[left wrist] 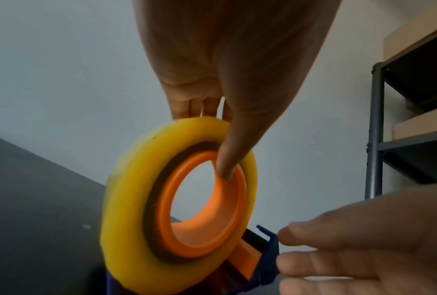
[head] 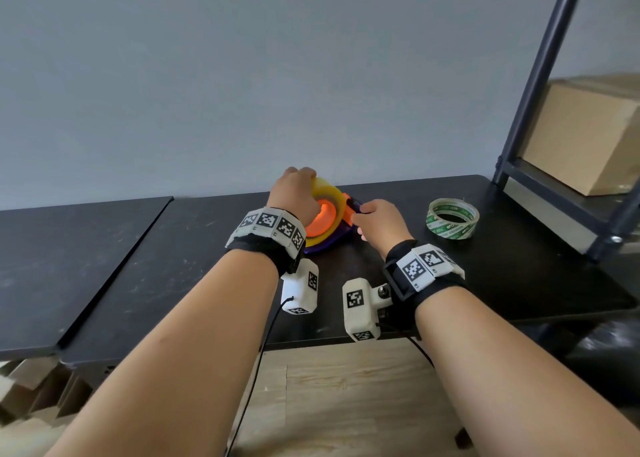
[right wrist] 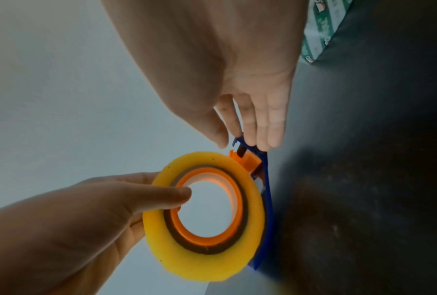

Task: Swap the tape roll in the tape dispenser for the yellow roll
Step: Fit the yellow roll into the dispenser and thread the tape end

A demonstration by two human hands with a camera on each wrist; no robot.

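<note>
The yellow tape roll (head: 329,193) sits around the orange hub (head: 323,219) of the blue and orange tape dispenser (head: 349,214), which rests on the black table (head: 173,248). My left hand (head: 298,186) grips the roll (left wrist: 126,199): the thumb (left wrist: 226,165) reaches into the hub (left wrist: 207,235) and the fingers lie behind the roll's rim. My right hand (head: 360,219) pinches the dispenser's blue front end (right wrist: 247,146) between thumb and fingers (right wrist: 270,127). The dispenser's blue side plate (right wrist: 269,205) lies against the table.
A green and white tape roll (head: 452,218) lies flat on the table to the right of my right hand. Further right stands a dark metal shelf (head: 530,85) holding a cardboard box (head: 585,134). A grey wall rises directly behind the table.
</note>
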